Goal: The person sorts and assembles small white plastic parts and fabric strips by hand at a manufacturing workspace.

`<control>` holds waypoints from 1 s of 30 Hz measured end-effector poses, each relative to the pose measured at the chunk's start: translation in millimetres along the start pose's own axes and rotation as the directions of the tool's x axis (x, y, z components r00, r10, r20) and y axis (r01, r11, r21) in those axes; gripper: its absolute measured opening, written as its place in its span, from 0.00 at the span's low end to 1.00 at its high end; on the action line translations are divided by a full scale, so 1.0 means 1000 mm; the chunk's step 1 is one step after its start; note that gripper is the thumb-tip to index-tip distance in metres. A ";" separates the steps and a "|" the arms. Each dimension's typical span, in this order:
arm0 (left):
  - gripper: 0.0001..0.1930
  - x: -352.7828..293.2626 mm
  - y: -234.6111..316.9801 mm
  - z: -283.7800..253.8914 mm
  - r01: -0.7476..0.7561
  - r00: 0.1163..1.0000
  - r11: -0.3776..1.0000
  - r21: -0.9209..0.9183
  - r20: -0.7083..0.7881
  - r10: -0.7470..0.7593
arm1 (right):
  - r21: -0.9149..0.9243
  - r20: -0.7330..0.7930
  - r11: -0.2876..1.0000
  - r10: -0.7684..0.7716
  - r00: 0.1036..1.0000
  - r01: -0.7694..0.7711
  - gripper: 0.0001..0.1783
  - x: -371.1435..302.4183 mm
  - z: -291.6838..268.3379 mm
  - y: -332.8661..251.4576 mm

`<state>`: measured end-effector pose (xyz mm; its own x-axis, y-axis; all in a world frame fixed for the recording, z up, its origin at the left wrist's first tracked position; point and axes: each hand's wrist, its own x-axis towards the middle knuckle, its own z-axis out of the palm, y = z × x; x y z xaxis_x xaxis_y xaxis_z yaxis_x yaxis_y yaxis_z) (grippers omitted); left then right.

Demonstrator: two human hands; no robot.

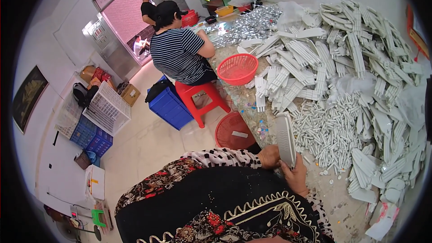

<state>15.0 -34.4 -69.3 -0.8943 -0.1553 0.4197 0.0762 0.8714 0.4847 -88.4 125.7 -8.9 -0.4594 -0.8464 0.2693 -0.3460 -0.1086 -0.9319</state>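
A long, flat grey-white plastic piece [285,137] with a wavy ridged face stands tilted up over the near edge of the worktable. My right hand [295,176] is closed around its lower end. Against its lower left edge, my left hand [269,156] is closed with the fingers curled in; what they grip is hidden. To the right of the piece lies a heap of small white plastic cylinders [328,130]. Behind them, long white plastic strips and panels [310,54] are piled high.
A red basket [237,69] sits on the table's left edge, with another red basket [234,131] below. Shiny silver parts [252,24] cover the far end. A person in a striped shirt [177,56] sits on a red stool [202,99] beside a blue crate [171,108].
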 end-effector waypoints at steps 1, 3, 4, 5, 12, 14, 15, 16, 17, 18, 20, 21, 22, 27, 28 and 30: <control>0.18 0.000 0.000 0.001 0.001 1.000 1.000 -0.001 0.001 -0.001 | 0.002 -0.011 1.000 -0.009 1.000 0.010 0.22 0.000 0.001 0.000; 0.17 -0.001 -0.001 0.002 0.038 0.999 0.999 -0.008 0.028 -0.038 | 0.006 -0.023 1.000 -0.017 1.000 0.017 0.22 0.000 0.000 0.000; 0.17 -0.001 -0.001 0.002 0.039 0.999 0.999 -0.008 0.029 -0.039 | 0.002 -0.006 1.000 -0.004 1.000 0.004 0.22 0.001 -0.001 -0.001; 0.17 0.000 -0.001 0.002 0.043 0.999 0.999 -0.003 0.024 -0.042 | -0.002 0.012 1.000 0.009 1.000 -0.009 0.22 0.001 -0.002 -0.001; 0.17 0.001 -0.002 0.002 0.034 0.999 0.999 -0.001 0.033 -0.034 | 0.009 -0.010 0.999 0.043 0.999 -0.043 0.22 0.001 0.000 -0.002; 0.17 0.000 -0.004 0.003 0.028 0.999 1.000 -0.004 0.028 -0.028 | 0.007 -0.010 0.999 0.040 0.999 -0.040 0.22 0.001 0.001 0.000; 0.17 -0.001 -0.004 0.004 0.022 0.999 1.000 -0.005 0.023 -0.022 | 0.007 -0.011 0.999 0.039 0.999 -0.039 0.22 0.001 0.001 -0.001; 0.17 -0.001 -0.004 0.004 0.020 1.000 1.000 -0.004 0.024 -0.020 | 0.009 -0.005 0.999 0.041 0.999 -0.041 0.22 0.001 0.000 -0.001; 0.17 0.000 -0.003 0.003 0.020 1.000 1.000 0.000 0.018 -0.020 | 0.011 0.002 0.999 0.044 0.999 -0.044 0.22 0.001 0.000 -0.002; 0.17 0.000 -0.002 0.003 0.019 1.000 1.000 0.004 0.013 -0.019 | 0.011 -0.001 0.999 0.043 0.999 -0.043 0.22 0.001 0.001 0.000; 0.17 -0.002 -0.006 0.006 0.014 1.000 1.000 0.004 0.016 -0.014 | 0.007 -0.019 1.000 0.019 1.000 -0.019 0.22 0.001 0.002 0.003; 0.17 -0.003 -0.009 0.008 0.010 1.000 1.000 0.002 0.019 -0.010 | 0.008 -0.019 1.000 0.018 1.000 -0.018 0.22 0.001 0.002 0.003; 0.17 -0.003 -0.009 0.008 0.011 1.000 1.000 0.001 0.019 -0.011 | 0.006 -0.013 1.000 0.019 1.000 -0.019 0.22 0.001 0.001 0.003; 0.16 -0.002 -0.009 0.010 0.026 0.999 1.000 0.016 0.038 -0.026 | -0.004 -0.006 1.000 0.020 1.000 -0.020 0.22 0.000 0.000 0.006; 0.16 -0.001 -0.009 0.010 0.025 0.999 1.000 0.016 0.039 -0.025 | -0.019 -0.002 1.000 0.008 1.000 -0.008 0.23 0.001 0.000 0.006; 0.16 -0.001 -0.007 0.010 -0.013 0.999 1.000 -0.003 -0.033 0.013 | -0.034 0.001 0.999 -0.004 1.000 0.004 0.24 0.001 0.000 0.006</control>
<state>10.5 -36.2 -80.8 -0.8783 -0.1592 0.4509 0.0889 0.8721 0.4812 -90.9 123.8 -14.7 -0.4571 -0.8466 0.2725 -0.3757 -0.0939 -0.9220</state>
